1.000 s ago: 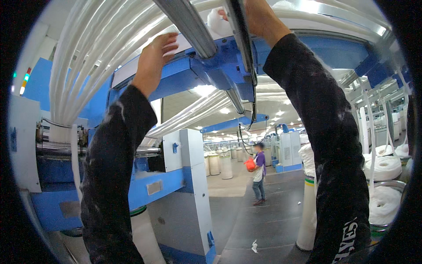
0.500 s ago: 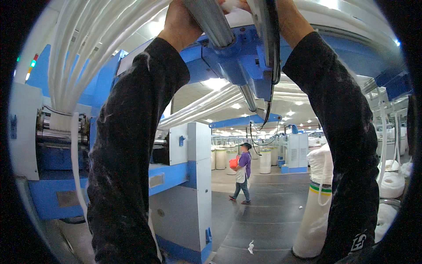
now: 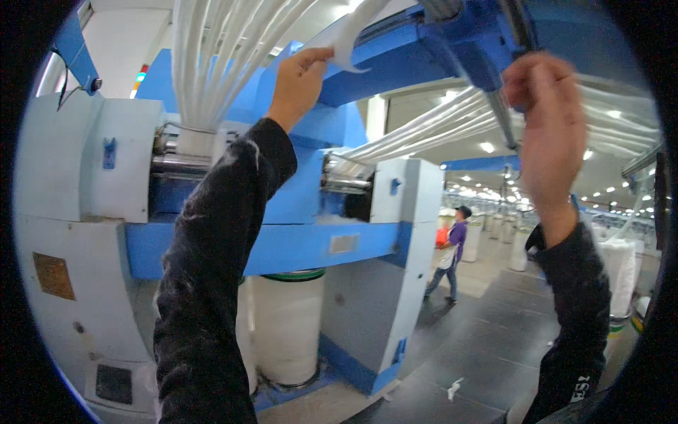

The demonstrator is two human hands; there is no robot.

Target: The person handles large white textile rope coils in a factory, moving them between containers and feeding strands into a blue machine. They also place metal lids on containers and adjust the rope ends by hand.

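Note:
My left hand is raised and pinches the loose end of a white fibre strand that hangs down from above. Just left of it, several white fibre strands run down together into the rollers of the blue and grey machine. My right hand is held up in front of the blue overhead frame, fingers loosely curled, and nothing shows in it. Both forearms wear dark sleeves flecked with lint.
A tall white can stands under the machine. A person in a purple top walks on the dark floor further back. More white cans stand at the right, and a scrap of fibre lies on the floor.
Both hands have come down from the overhead rail. My left hand now pulls a white strand end down; my right hand has let go of the rail. The view swung left toward the machine.

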